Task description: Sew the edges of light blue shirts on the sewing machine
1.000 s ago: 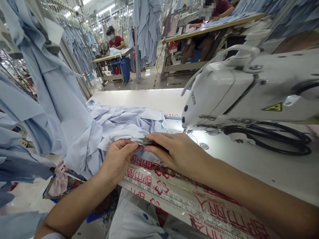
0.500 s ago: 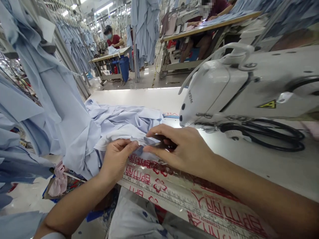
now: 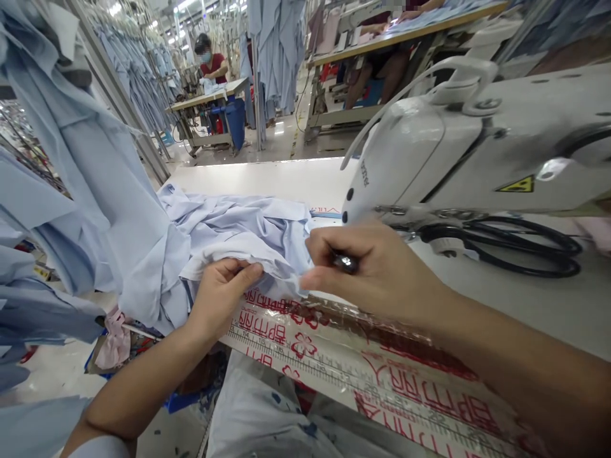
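Note:
My left hand (image 3: 219, 296) pinches the edge of a light blue garment (image 3: 233, 219) between thumb and fingers at the table's front. The garment lies bunched on the white sewing table. My right hand (image 3: 382, 270), slightly blurred, is closed around small dark thread snips (image 3: 346, 263); only their shiny rounded end shows, and the blades are hidden by the fingers. Its fingertips are at the right end of the same fabric edge. To the right of the garment stands a white sewing machine (image 3: 429, 152), with its head just beyond my right hand.
A ruler strip (image 3: 310, 366) under clear tape with red print runs along the table's front edge. Light blue garments (image 3: 95, 165) hang at the left. Black cable (image 3: 525, 245) lies coiled by the machine. A masked person (image 3: 212, 67) sits at another table beyond.
My right hand has moved right, away from my left hand, and has turned so that the snips' end faces me. My left hand keeps its pinch on the fabric.

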`<action>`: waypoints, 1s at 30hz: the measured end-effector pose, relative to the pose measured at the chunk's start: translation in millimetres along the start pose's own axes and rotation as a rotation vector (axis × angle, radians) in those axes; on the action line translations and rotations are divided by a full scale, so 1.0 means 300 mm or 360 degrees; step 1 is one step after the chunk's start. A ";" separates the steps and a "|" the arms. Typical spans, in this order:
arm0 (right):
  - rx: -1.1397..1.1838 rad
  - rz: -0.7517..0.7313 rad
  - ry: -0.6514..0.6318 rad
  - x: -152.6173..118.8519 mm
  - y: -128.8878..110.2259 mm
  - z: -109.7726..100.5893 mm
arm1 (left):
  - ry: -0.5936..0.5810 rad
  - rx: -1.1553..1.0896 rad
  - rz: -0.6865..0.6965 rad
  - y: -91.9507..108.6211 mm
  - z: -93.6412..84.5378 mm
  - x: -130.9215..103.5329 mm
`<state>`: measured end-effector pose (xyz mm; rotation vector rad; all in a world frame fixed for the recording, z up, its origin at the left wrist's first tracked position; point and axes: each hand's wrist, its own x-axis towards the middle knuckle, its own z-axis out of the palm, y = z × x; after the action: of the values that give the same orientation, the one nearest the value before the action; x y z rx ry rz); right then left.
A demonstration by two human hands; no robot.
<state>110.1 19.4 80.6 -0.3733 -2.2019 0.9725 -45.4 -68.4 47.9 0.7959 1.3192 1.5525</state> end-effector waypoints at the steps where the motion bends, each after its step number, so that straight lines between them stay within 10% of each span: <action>1: -0.0069 0.0001 0.0035 0.002 0.009 0.004 | -0.0015 0.0013 -0.0003 0.001 -0.002 -0.001; 13: -0.0432 0.0287 -0.0272 0.006 0.096 0.029 | -0.0094 -0.0061 -0.0108 -0.018 -0.005 0.004; 30: -0.0419 -0.0127 -0.0469 0.009 0.054 0.016 | -0.0061 0.0156 0.0212 -0.021 -0.023 0.003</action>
<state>104.4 29.1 67.6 -0.2713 -2.6031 0.7324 -50.6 -70.3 40.3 0.9872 1.3455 1.5773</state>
